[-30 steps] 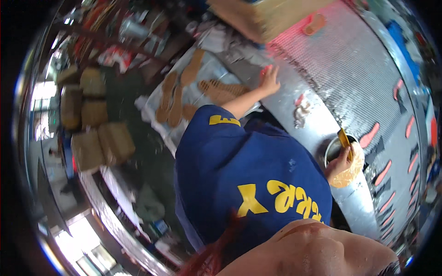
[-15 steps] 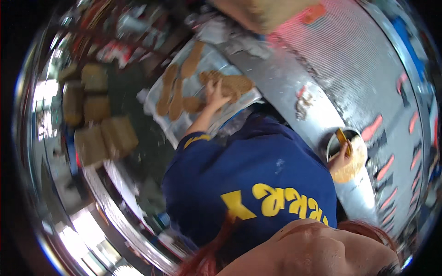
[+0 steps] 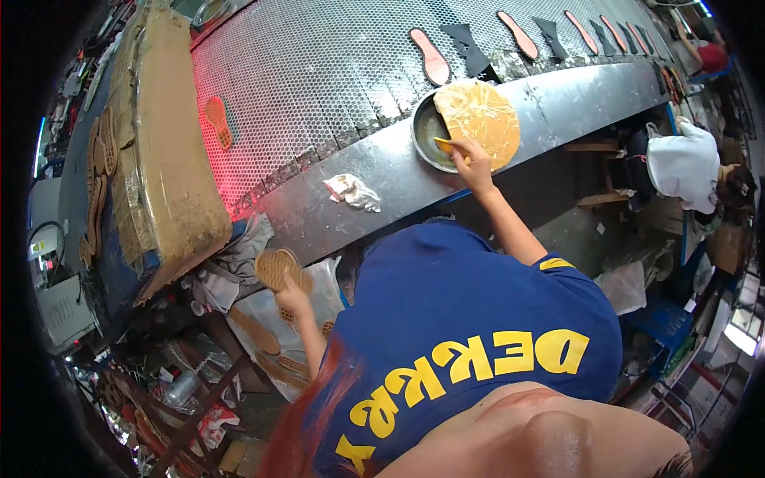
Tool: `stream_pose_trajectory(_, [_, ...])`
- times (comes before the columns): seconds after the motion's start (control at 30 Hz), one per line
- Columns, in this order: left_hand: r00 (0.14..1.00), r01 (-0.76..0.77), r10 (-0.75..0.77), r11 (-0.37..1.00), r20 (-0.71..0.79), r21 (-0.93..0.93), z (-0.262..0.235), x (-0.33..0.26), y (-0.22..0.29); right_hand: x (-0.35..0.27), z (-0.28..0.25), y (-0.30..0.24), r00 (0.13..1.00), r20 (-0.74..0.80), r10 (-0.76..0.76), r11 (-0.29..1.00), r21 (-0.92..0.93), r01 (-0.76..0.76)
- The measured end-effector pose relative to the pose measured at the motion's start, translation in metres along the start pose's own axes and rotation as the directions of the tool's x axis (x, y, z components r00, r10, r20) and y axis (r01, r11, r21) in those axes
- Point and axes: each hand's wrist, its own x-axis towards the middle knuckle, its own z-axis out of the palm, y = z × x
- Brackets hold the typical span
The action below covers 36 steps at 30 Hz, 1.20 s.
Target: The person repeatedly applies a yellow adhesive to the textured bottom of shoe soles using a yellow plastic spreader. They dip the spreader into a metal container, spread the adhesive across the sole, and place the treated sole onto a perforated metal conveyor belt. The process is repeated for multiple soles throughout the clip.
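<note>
My left hand (image 3: 293, 299) is closed on a brown shoe sole (image 3: 275, 267), lifted above a plastic-lined tray (image 3: 323, 279). Whether a second sole is pressed against it I cannot tell. More brown soles (image 3: 256, 331) lie in that tray, partly hidden by my forearm. At the metal ledge, my right hand (image 3: 476, 166) grips a yellow flat tool (image 3: 443, 145), perhaps a brush handle, whose tip is over the round metal pan (image 3: 421, 142). An orange-tan sheet-like cover (image 3: 482, 119) hides the pan's right part.
Beyond the metal ledge (image 3: 550, 111) runs a mesh conveyor (image 3: 335, 72) bearing pink insoles (image 3: 430, 57), black cut pieces (image 3: 466, 49) and one orange-brown sole (image 3: 217, 122). Crumpled white tissue (image 3: 352, 193) lies on the ledge. A large cardboard-covered box (image 3: 171, 159) stands left; another person (image 3: 685, 163) sits right.
The view has swung toward the conveyor. My left hand, earlier down among the soles in the tray, has raised a sole. My right hand still holds the yellow tool at the pan.
</note>
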Motion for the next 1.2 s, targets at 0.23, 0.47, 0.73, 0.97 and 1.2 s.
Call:
stream_pose_trajectory(0.23, [0.939, -0.336, 0.313, 0.924, 0.145, 0.185, 0.107, 0.019, 0.011, -0.001, 0.047, 0.026, 0.996, 0.073, -0.053, 0.801, -0.593, 0.086])
stream_pose_trajectory(0.47, [0.929, -0.315, 0.211, 0.883, 0.305, 0.349, 0.108, 0.002, -0.006, -0.003, 0.049, 0.030, 0.982, -0.005, 0.191, 0.967, -0.170, -0.189])
stream_pose_trajectory(0.73, [0.629, 0.572, 0.143, 0.581, 0.764, -0.579, 0.100, -0.009, 0.108, 0.025, 0.036, 0.042, 0.650, 0.409, 0.640, 0.114, 0.786, -0.607])
stream_pose_trajectory(0.97, [0.360, 0.876, 0.281, 0.227, 0.890, -0.426, 0.084, -0.023, 0.169, 0.077, 0.017, -0.079, 0.906, 0.292, 0.308, 0.037, 0.947, -0.318])
stream_pose_trajectory(1.2, [0.341, 0.834, 0.369, 0.305, 0.865, -0.459, 0.072, -0.036, 0.194, 0.079, 0.012, -0.189, 0.879, -0.059, -0.472, 0.826, 0.318, 0.465])
